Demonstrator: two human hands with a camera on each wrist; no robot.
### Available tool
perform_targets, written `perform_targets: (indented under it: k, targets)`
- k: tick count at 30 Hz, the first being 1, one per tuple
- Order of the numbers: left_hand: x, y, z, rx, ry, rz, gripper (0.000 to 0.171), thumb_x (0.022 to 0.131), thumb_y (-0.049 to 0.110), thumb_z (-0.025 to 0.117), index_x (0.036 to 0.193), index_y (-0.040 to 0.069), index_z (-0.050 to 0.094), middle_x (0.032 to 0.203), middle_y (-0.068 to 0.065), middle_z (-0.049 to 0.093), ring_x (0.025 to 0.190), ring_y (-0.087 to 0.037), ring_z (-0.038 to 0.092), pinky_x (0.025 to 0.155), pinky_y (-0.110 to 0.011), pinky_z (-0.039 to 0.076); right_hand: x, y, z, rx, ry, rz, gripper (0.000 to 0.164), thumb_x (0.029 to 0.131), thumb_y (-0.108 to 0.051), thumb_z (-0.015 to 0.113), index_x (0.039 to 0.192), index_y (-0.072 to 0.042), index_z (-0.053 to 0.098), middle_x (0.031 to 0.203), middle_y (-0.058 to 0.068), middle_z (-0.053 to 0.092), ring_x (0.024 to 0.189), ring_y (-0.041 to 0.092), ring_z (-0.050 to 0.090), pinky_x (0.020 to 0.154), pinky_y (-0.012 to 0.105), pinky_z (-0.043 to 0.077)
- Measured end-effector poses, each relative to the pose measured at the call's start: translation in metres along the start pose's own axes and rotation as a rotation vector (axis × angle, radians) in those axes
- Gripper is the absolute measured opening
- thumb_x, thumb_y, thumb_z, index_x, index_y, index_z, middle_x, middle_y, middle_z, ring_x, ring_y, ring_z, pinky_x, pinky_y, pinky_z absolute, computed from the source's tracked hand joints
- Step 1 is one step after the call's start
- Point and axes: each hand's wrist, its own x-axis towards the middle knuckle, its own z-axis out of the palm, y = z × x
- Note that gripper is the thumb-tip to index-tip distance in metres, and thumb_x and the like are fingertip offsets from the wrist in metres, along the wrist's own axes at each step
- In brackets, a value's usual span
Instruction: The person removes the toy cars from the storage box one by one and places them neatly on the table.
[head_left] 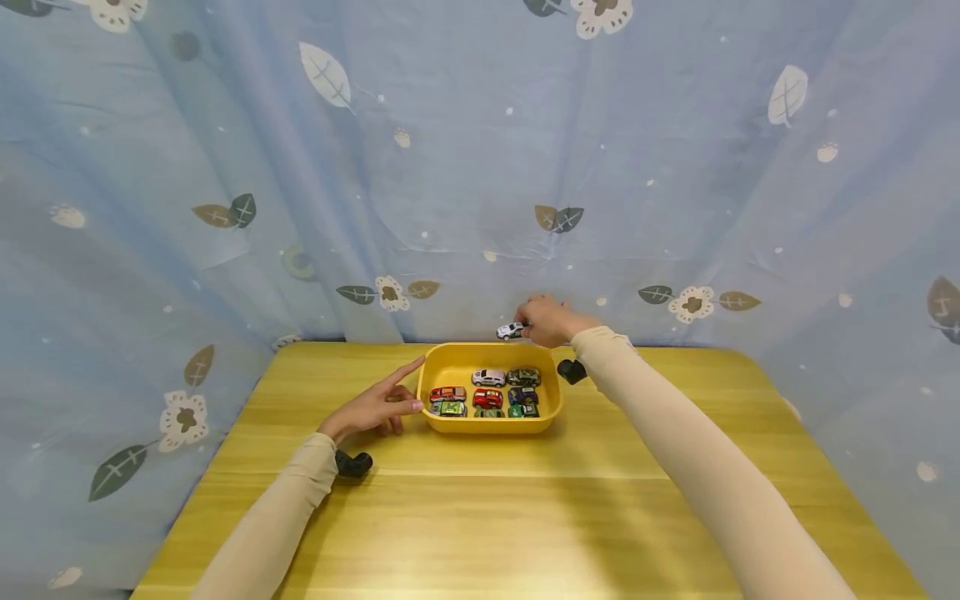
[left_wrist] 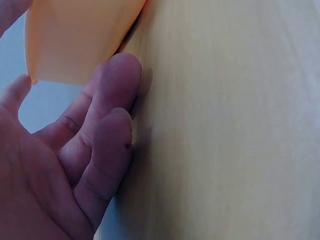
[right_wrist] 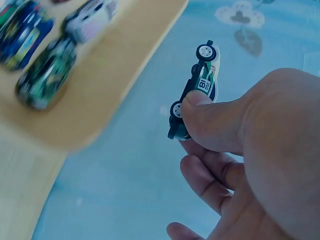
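Above the back rim of a yellow plastic tray [head_left: 491,426], my right hand [head_left: 551,322] pinches a white toy car [head_left: 510,331] between thumb and fingers. The right wrist view shows the same toy car [right_wrist: 202,82] with green and black parts, a number on its side, and its wheels turned toward the tray. My left hand [head_left: 375,406] is at the tray's left side, with index fingertip and thumb spread against the rim. In the left wrist view its other fingers [left_wrist: 112,150] rest loosely at the wooden surface, holding nothing.
Several toy cars sit in the tray, among them a red car [head_left: 488,398], a white car [head_left: 489,378] and a camouflage car [head_left: 523,377]. The wooden table [head_left: 465,525] backs onto a patterned blue curtain [head_left: 465,167]. Black wrist devices show by both wrists.
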Motion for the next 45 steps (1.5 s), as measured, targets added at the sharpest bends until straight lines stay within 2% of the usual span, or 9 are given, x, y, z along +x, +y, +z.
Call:
perform_targets:
  k: [6,12,18,22,27,32,37,45]
  targets:
    - [-0.004,0.0,-0.009,-0.006,0.022,-0.005,0.086,0.107,0.033,0.066,0.171,0.045,0.009,0.122,-0.025,0.064,0.073,-0.031,0.071,0.062,-0.038,0.057,-0.012,0.023,-0.012,-0.012,0.026,0.022,0.029,0.108,-0.015,0.059,0.134,-0.008,0.07,0.14,0.017,0.064,0.138,0.047,0.046,0.115,0.084,0.023]
    - [-0.006,0.001,-0.013,-0.009,0.024,0.001,0.085,0.108,0.032,0.065,0.171,0.044,0.009,0.122,-0.027,0.064,0.073,-0.032,0.07,0.063,-0.038,0.057,-0.022,0.05,-0.015,-0.01,0.04,0.056,0.025,0.106,-0.015,0.062,0.129,-0.009,0.071,0.133,0.015,0.067,0.135,0.046,0.047,0.117,0.08,0.022]
    - [-0.008,0.0,-0.013,-0.014,0.021,-0.006,0.084,0.109,0.03,0.064,0.171,0.043,0.008,0.124,-0.028,0.064,0.074,-0.033,0.07,0.063,-0.037,0.057,-0.033,0.071,-0.008,-0.052,0.031,0.045,0.029,0.105,-0.013,0.064,0.132,-0.004,0.069,0.129,0.019,0.065,0.13,0.046,0.05,0.112,0.074,0.036]
    - [-0.01,-0.001,-0.013,-0.021,0.021,-0.012,0.085,0.109,0.03,0.064,0.171,0.043,0.008,0.125,-0.029,0.064,0.073,-0.033,0.069,0.063,-0.037,0.056,-0.039,0.079,0.0,-0.058,0.031,0.039,0.03,0.104,-0.012,0.065,0.133,-0.002,0.068,0.127,0.02,0.066,0.128,0.047,0.052,0.109,0.07,0.042]
    - [-0.009,-0.001,-0.012,-0.016,0.016,-0.011,0.086,0.108,0.031,0.065,0.171,0.042,0.008,0.124,-0.029,0.064,0.074,-0.034,0.07,0.062,-0.038,0.057,-0.044,0.088,0.012,-0.064,0.032,0.031,0.025,0.103,-0.012,0.067,0.127,-0.004,0.071,0.118,0.018,0.069,0.119,0.044,0.056,0.102,0.064,0.046]
    - [-0.005,0.0,-0.012,0.007,0.018,-0.008,0.083,0.109,0.032,0.063,0.171,0.043,0.009,0.124,-0.027,0.065,0.074,-0.034,0.071,0.063,-0.038,0.057,-0.046,0.097,0.031,-0.05,0.027,0.05,0.021,0.103,-0.013,0.068,0.123,-0.006,0.071,0.113,0.015,0.067,0.113,0.04,0.055,0.099,0.063,0.045]
    - [-0.003,0.0,-0.007,-0.012,0.014,-0.016,0.085,0.108,0.032,0.065,0.171,0.044,0.009,0.125,-0.027,0.064,0.075,-0.033,0.069,0.063,-0.038,0.056,-0.049,0.106,0.053,-0.046,0.036,0.052,0.021,0.103,-0.01,0.067,0.123,-0.005,0.07,0.112,0.015,0.066,0.108,0.038,0.054,0.095,0.059,0.046]
    - [0.003,0.002,-0.001,-0.021,0.016,-0.022,0.083,0.108,0.033,0.065,0.17,0.046,0.011,0.124,-0.027,0.064,0.074,-0.032,0.069,0.063,-0.036,0.055,-0.055,0.117,0.073,-0.023,0.026,0.09,0.021,0.104,-0.011,0.067,0.124,-0.006,0.069,0.119,0.017,0.066,0.115,0.041,0.055,0.102,0.065,0.045]
